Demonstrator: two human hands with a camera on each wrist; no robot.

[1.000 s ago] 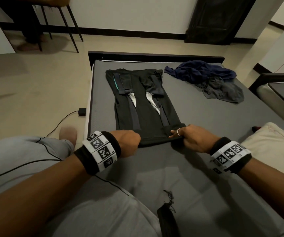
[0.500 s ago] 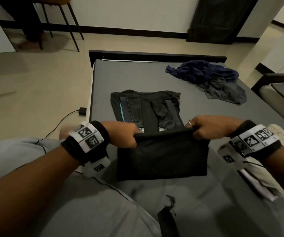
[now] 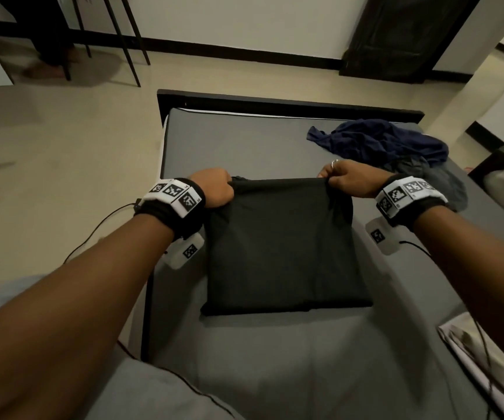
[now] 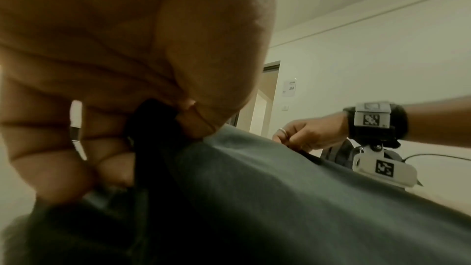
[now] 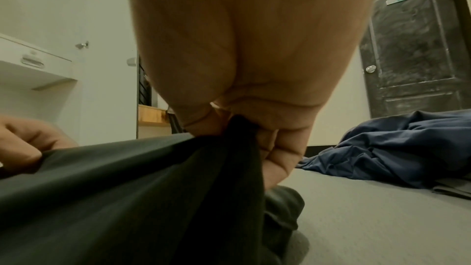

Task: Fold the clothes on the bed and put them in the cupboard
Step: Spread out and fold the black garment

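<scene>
Head view: both hands (image 3: 214,187) (image 3: 350,181) pinch black garment's (image 3: 281,250) far edge.

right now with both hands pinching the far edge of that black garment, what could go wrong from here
1. The left hand and right hand grip only the corners of the black garment; uneven release may skew the fold.
2. The fabric bunches at the right-hand corner in the right wrist view, so a crease might set.
3. The garment lies near the bed's left edge; lifting it one-handed could undo the fold.
</scene>
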